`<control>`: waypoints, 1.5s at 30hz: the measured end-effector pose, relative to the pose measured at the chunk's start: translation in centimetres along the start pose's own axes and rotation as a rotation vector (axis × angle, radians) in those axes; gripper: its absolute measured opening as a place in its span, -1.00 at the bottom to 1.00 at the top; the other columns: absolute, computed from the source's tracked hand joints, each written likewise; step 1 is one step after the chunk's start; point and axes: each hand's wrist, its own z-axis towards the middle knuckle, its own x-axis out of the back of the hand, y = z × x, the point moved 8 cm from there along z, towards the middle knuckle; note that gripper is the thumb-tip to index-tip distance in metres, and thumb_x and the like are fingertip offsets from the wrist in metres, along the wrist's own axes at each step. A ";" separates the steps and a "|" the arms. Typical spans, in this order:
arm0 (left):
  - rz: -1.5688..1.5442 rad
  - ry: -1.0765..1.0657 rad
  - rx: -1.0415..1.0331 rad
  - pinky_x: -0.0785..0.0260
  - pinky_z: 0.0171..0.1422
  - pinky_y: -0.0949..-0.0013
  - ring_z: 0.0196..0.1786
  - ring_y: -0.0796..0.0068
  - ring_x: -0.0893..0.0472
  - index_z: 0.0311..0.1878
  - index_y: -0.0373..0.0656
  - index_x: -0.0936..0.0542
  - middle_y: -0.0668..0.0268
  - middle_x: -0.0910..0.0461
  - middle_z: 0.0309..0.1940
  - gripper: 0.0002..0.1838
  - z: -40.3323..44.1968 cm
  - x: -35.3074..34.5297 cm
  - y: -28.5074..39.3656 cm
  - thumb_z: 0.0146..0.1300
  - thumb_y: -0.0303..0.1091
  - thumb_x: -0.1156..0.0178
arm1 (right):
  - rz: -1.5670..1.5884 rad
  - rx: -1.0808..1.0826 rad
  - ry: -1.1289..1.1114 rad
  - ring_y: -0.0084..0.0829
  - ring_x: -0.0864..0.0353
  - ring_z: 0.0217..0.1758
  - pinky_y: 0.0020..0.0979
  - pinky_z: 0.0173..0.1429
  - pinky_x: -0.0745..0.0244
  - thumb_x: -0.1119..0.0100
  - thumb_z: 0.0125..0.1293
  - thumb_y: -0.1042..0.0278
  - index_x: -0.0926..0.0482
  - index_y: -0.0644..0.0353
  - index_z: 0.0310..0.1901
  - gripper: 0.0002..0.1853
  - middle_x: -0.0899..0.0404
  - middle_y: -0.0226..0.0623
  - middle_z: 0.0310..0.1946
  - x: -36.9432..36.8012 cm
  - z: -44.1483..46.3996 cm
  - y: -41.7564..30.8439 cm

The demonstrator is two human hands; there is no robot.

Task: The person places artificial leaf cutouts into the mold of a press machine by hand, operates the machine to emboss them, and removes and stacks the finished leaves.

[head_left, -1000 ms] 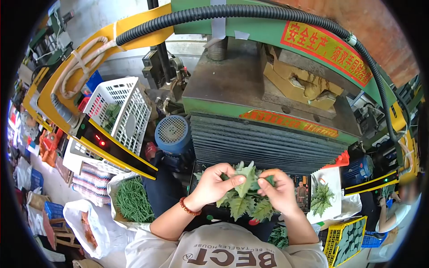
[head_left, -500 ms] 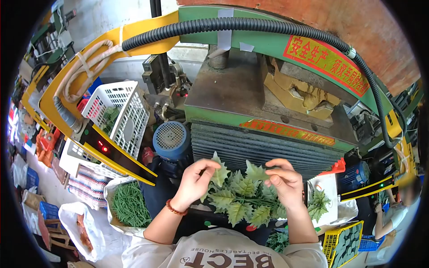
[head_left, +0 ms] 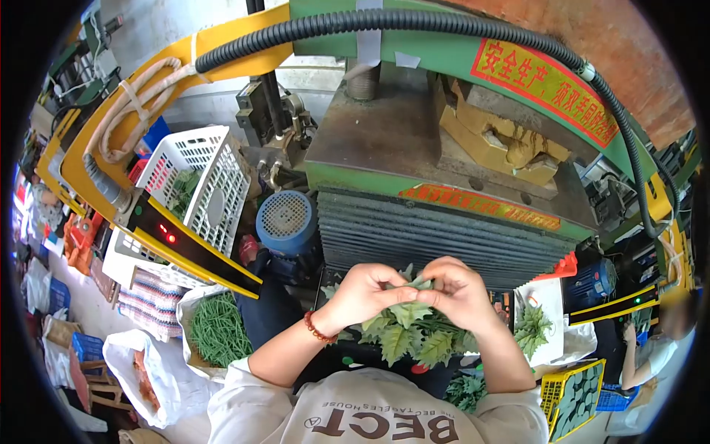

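Note:
Both hands meet above a bunch of green artificial leaves [head_left: 403, 337] in front of the ribbed machine cover. My left hand [head_left: 370, 297], with a beaded bracelet at the wrist, pinches a leaf between thumb and fingers. Close against it, my right hand [head_left: 457, 294] pinches the same leafy piece, its fingertips nearly touching the left thumb. The fingers hide most of what they pinch. Below the hands, the pale, jagged leaves spread over my lap area.
A green press [head_left: 444, 170] stands ahead, with a blue motor [head_left: 285, 218] at its left. White basket [head_left: 211, 185], sack of green stems [head_left: 220, 329] and white sack [head_left: 140, 377] are left. Right are a leaf sprig [head_left: 532, 329], yellow crate [head_left: 573, 399] and a co-worker's arm [head_left: 631, 359].
Half a second ago the hands were apart, with the leaves spread between them. They have since come together over the bunch, both closing on a leaf. The camera view has shifted slightly.

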 end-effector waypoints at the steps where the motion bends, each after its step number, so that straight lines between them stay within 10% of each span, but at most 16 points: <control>1: 0.013 0.001 0.003 -0.16 -0.54 0.66 -0.59 0.79 -0.31 -0.42 -0.24 -0.68 0.50 -0.48 -0.65 -0.93 0.1 -0.1 0.6 0.17 -0.49 -0.32 | 0.008 -0.012 -0.010 -0.57 -0.45 -0.43 -0.65 -0.40 -0.32 -0.36 0.06 0.61 -0.64 0.31 -0.26 -0.82 -0.57 -0.22 -0.18 0.3 0.1 0.1; 3: 0.036 0.026 0.024 -0.18 -0.52 0.67 -0.58 0.79 -0.34 -0.46 -0.24 -0.68 0.49 -0.50 -0.64 -0.90 -0.3 0.4 0.8 0.18 -0.48 -0.33 | -0.182 0.317 -0.008 -0.60 -0.42 -0.49 -0.69 -0.44 -0.27 -0.34 0.06 0.63 -0.61 0.31 -0.23 -0.79 -0.60 -0.23 -0.26 0.1 -0.3 -2.3; 8: -0.128 0.393 -0.098 -0.19 -0.45 0.66 -0.54 0.74 -0.38 -0.23 -0.22 -0.60 0.44 -0.55 -0.51 -0.91 -2.5 7.3 0.5 0.23 -0.45 -0.27 | 0.406 0.229 0.136 -0.56 -0.44 -0.44 -0.64 -0.36 -0.35 -0.31 0.05 0.67 -0.56 0.30 -0.14 -0.70 -0.58 -0.22 -0.27 0.5 -3.6 -5.1; 13: 0.394 -0.011 -0.082 -0.30 -0.40 0.49 -0.52 0.52 -0.47 -0.20 -0.22 -0.53 0.34 -0.57 -0.46 -0.91 -4.2 2.9 3.7 0.23 -0.49 -0.19 | 0.051 -0.104 -0.117 -0.56 -0.43 -0.34 -0.60 -0.26 -0.35 -0.26 0.10 0.64 -0.49 0.31 -0.05 -0.66 -0.51 -0.24 -0.21 -3.6 0.1 -1.4; 19: 0.561 0.074 -0.236 -0.28 -0.44 0.46 -0.52 0.50 -0.46 -0.22 -0.19 -0.53 0.33 -0.56 -0.46 -0.90 -7.4 7.8 3.1 0.24 -0.42 -0.21 | -0.109 0.185 -0.129 -0.55 -0.44 -0.38 -0.55 -0.23 -0.41 -0.26 0.14 0.65 -0.47 0.31 -0.04 -0.67 -0.48 -0.24 -0.17 -1.3 -0.6 -2.4; 28: 1.243 -0.215 -0.022 -0.33 -0.34 0.34 -0.49 0.21 -0.46 -0.32 -0.15 -0.57 0.26 -0.56 -0.47 -0.82 -11.2 7.7 -10.3 0.22 -0.24 -0.19 | 0.042 -0.105 -0.005 -0.57 -0.46 -0.31 -0.63 -0.23 -0.37 -0.21 0.18 0.65 -0.48 0.31 -0.06 -0.72 -0.52 -0.27 -0.21 -0.6 -1.6 0.9; 45: 0.680 0.240 -0.567 -0.24 -0.49 0.46 -0.59 0.45 -0.41 -0.34 -0.22 -0.65 0.36 -0.51 -0.63 -0.87 1.6 1.8 9.4 0.14 -0.36 -0.33 | -0.280 0.245 0.343 -0.60 -0.30 -0.49 -0.59 -0.41 -0.23 -0.19 0.22 0.55 -0.62 0.28 -0.25 -0.92 -0.54 -0.34 -0.44 7.3 2.8 -6.4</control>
